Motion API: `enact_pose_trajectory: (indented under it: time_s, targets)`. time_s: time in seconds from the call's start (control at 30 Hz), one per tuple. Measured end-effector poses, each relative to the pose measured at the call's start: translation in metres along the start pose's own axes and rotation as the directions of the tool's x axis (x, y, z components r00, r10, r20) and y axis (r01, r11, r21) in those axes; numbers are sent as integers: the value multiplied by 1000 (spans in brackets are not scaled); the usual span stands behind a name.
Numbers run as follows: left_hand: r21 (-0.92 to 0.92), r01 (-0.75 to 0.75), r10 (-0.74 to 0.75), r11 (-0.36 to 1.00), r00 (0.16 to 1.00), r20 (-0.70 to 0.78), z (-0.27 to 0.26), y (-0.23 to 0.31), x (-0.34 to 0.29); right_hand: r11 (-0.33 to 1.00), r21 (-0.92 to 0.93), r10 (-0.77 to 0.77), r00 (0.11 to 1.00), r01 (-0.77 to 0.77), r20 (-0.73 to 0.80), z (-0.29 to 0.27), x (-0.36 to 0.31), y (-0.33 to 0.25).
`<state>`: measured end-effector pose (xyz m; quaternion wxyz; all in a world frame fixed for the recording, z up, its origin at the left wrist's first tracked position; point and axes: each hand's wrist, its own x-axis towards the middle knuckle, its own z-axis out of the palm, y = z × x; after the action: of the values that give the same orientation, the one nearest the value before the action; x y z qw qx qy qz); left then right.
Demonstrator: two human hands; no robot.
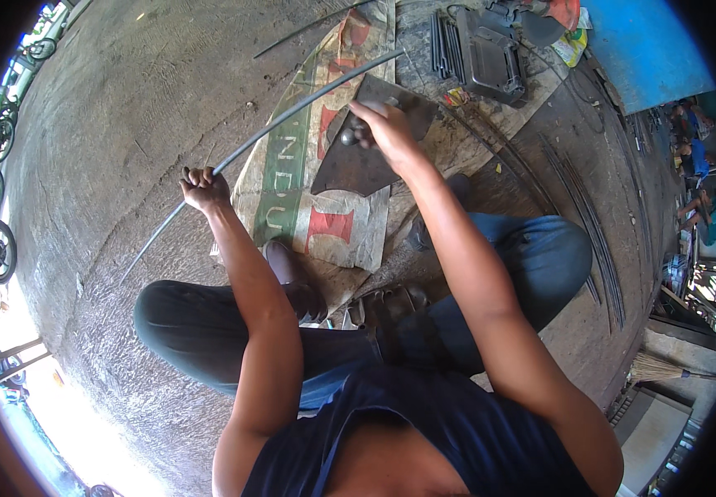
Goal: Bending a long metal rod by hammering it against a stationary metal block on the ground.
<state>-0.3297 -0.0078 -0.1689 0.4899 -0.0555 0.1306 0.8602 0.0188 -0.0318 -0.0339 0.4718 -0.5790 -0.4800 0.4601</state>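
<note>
Long thin steel rod [292, 116], slightly bowed, running from near left to far right across the concrete floor [126, 99] and over a dark metal plate [358, 157]. Left hand [203, 187] wrapped tight around the rod's nearer part, apparently to steady it. Right hand [379, 124] closed on a dark hammer-like tool [353, 134] just above the plate, beside the rod. Under the plate, a worn printed sack [325, 224], probably a mat. Far right, more thin rods [582, 207] in a curved bundle.
</note>
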Motion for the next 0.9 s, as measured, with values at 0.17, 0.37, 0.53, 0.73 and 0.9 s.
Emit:
enact_pose_trajectory:
  time_s: [0.17, 0.37, 0.53, 0.73, 0.9]
  targets:
    - [-17, 58, -58, 998, 998, -21, 15, -15, -21, 677, 681, 163, 959, -281, 233, 21, 15, -39]
    - [-148, 79, -99, 986, 986, -133, 54, -1, -51, 861, 478, -158, 984, 176, -78, 23, -1, -48]
    - [-336, -10, -62, 942, 977, -204, 69, 31, -50, 826, 438, -327, 935, 354, -138, 32, -35, -82]
    - [-428, 128, -181, 895, 980, -86, 106, 39, -69, 772, 348, -480, 846, 533, -230, 16, -65, -139]
    - [-423, 168, -247, 890, 959, -139, 123, 16, -82, 697, 343, -518, 773, 630, -367, -5, -67, -149]
